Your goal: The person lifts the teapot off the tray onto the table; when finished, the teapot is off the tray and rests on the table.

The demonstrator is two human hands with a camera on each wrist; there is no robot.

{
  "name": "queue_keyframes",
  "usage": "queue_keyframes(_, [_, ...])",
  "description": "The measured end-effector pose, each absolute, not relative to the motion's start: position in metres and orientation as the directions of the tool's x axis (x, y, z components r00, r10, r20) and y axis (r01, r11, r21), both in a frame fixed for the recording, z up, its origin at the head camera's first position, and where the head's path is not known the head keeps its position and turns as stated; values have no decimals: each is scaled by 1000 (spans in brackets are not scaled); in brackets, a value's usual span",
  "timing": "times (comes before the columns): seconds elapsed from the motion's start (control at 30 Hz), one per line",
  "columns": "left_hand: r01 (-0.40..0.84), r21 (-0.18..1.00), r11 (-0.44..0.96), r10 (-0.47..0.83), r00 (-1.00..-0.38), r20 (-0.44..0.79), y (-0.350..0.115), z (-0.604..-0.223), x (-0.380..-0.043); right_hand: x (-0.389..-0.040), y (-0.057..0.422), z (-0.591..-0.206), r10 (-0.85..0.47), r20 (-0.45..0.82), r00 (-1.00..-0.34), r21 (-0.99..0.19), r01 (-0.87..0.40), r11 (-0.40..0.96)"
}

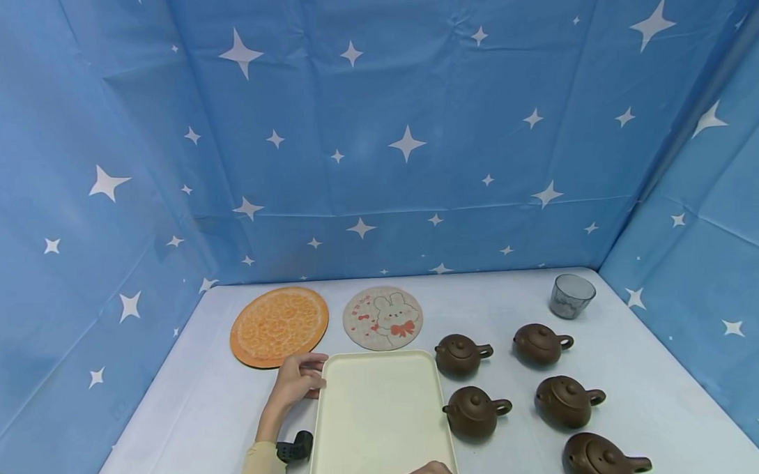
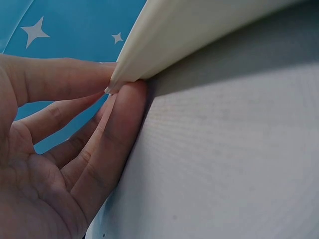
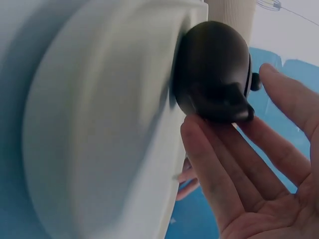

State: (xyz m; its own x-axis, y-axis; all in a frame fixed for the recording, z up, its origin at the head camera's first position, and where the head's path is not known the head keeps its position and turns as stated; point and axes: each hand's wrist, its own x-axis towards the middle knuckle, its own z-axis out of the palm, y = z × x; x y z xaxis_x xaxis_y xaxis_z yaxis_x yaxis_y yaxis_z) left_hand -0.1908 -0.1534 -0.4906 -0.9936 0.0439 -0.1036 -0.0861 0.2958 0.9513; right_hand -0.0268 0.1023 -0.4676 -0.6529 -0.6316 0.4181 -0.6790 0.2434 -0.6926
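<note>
A cream rectangular tray point(image 1: 382, 411) lies on the white table in the head view. My left hand point(image 1: 299, 382) is at its far left corner; in the left wrist view thumb and index finger pinch the tray's rim point(image 2: 130, 59). In the right wrist view my right hand point(image 3: 269, 169) holds a dark brown teapot point(image 3: 212, 62) close over the tray. The thumb is at the lid's knob, and the other fingers reach behind the part jutting toward the camera, their tips partly hidden. From the head, only the knuckles of that hand show at the bottom edge.
Several brown teapots point(image 1: 474, 412) stand right of the tray, two close along its edge. A clear glass cup point(image 1: 572, 297) is at the far right. An orange-slice mat point(image 1: 279, 326) and a bunny mat point(image 1: 383, 318) lie behind the tray. Blue star-patterned cloth point(image 1: 383, 125) encloses the table.
</note>
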Motion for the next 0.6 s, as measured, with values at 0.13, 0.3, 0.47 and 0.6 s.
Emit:
queue_keyframes(0.13, [-87, 951, 297, 41, -994, -104, -153, -491, -191, -26, 99, -475, -604, 449, -659, -641, -708, 296])
queue_keyframes(0.3, [-84, 951, 296, 43, -994, -101, -153, -490, -191, -25, 95, -479, -601, 482, -638, -591, -743, 315])
queue_keyframes(0.47, [-86, 949, 302, 40, -994, -102, -153, -491, -192, -26, 92, -481, -594, 503, -627, -570, -758, 317])
queue_keyframes(0.6, [-85, 950, 300, 42, -994, -102, -154, -491, -192, -25, 91, -483, -567, 547, -616, -528, -779, 338])
